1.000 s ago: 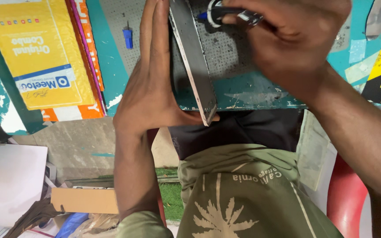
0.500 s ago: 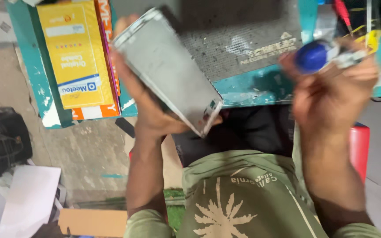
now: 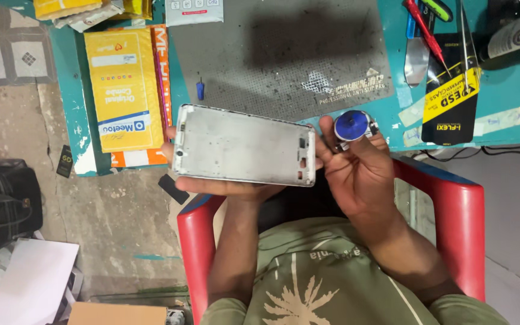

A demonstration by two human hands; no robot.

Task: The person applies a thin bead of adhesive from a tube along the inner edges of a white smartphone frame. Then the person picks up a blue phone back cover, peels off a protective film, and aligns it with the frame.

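While the left hand [image 3: 230, 186] cradles the bare phone frame [image 3: 245, 144] flat from beneath, face up for viewing above the lap near the worktop [image 3: 516, 117], the right hand [image 3: 359, 171] pinches a blue-capped tool [image 3: 351, 127].

Clearance about the hands

Beyond the fingers [image 3: 326, 129] the grey mat [image 3: 284, 54] lies open. A blue bit [image 3: 200, 89] and yellow box [image 3: 124, 90] crowd the left; tools [image 3: 427, 30] the right. Red chair arms [image 3: 458, 216] flank both wrists.
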